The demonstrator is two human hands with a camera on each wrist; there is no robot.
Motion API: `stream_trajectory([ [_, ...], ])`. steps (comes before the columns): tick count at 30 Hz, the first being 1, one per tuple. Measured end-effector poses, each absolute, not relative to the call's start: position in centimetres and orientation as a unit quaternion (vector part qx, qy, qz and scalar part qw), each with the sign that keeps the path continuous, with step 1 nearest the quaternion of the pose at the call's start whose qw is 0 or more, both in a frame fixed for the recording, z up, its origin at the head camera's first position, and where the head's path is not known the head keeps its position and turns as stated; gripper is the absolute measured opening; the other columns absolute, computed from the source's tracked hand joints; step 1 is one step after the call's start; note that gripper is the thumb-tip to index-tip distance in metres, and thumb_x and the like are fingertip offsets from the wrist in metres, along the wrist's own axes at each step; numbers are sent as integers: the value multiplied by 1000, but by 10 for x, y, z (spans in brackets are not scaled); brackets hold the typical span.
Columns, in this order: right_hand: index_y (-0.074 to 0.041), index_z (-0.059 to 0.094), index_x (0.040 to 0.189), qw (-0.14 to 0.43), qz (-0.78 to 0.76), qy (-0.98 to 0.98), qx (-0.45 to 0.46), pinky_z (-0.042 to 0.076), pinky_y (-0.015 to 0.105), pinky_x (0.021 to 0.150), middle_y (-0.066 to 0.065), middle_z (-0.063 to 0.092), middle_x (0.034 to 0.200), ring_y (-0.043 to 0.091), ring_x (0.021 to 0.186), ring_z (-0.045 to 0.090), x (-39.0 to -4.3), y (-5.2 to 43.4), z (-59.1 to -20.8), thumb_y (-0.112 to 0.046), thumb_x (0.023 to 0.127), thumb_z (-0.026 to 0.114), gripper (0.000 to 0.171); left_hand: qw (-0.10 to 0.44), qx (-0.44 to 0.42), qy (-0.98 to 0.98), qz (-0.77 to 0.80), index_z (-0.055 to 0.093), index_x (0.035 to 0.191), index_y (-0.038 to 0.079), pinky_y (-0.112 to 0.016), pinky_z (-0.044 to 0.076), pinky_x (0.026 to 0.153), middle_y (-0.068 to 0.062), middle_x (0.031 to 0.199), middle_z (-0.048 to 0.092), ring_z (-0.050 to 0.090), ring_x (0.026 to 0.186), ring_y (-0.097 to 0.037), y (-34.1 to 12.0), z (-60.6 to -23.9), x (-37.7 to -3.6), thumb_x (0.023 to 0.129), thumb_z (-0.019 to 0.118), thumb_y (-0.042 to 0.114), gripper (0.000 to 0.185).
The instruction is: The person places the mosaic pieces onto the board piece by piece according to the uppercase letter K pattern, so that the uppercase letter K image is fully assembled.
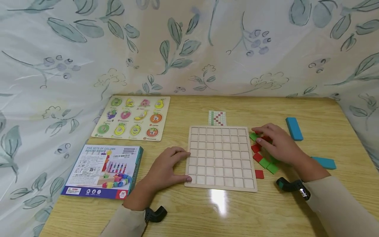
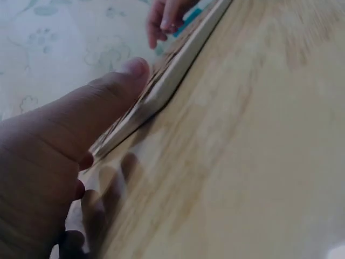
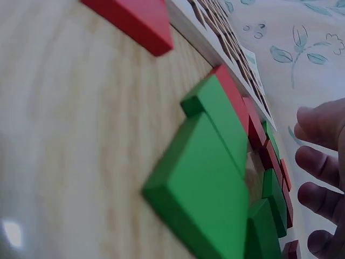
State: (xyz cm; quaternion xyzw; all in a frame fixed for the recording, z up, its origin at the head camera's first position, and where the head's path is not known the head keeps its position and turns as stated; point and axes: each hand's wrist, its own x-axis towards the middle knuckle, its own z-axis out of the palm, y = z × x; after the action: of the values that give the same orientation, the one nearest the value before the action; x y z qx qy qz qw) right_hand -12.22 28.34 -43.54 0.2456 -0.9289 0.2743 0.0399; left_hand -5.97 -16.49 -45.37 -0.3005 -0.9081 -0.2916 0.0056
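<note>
A pale wooden grid board (image 1: pixel 210 154) lies in front of me, its square cells all bare. At its left edge is my left hand (image 1: pixel 167 168), thumb and fingertips right at the rim with the fingers extended. To the right of the board is a loose group of red tiles (image 3: pixel 132 21) and green tiles (image 3: pixel 205 189). My right hand (image 1: pixel 278 143) is over the upper part of this group, its fingers loosely bent and spread. In the right wrist view those fingertips (image 3: pixel 312 161) hold nothing. Some tiles are hidden under that hand.
A small printed grid card (image 1: pixel 217 118) lies behind the board. Two blue blocks (image 1: pixel 294 129) are at the right. On the left lie a fruit picture board (image 1: pixel 133 118) and a bead-toy box (image 1: pixel 102 171). Leaf-patterned cloth (image 1: pixel 189 49) hangs behind the table.
</note>
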Motion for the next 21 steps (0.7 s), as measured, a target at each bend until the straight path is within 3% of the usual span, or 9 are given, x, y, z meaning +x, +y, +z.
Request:
stream_trajectory([
  [6, -7, 69, 139, 35, 272, -930, 245, 46, 34, 76, 5, 65, 117, 16, 91, 53, -128, 285, -439, -4, 103, 68, 36, 20, -323, -907, -271, 71, 139, 19, -45, 45, 106, 1, 137, 62, 54, 125, -20, -165, -457, -61, 77, 93, 58, 77],
  [21, -11, 74, 132, 30, 245, -937, 246, 47, 41, 77, 5, 65, 114, 19, 95, 56, -133, 283, -439, -4, 98, 76, 35, 8, -302, -914, -269, 72, 138, 20, -42, 47, 99, 2, 127, 64, 54, 116, -18, -165, -457, -60, 75, 95, 57, 76],
])
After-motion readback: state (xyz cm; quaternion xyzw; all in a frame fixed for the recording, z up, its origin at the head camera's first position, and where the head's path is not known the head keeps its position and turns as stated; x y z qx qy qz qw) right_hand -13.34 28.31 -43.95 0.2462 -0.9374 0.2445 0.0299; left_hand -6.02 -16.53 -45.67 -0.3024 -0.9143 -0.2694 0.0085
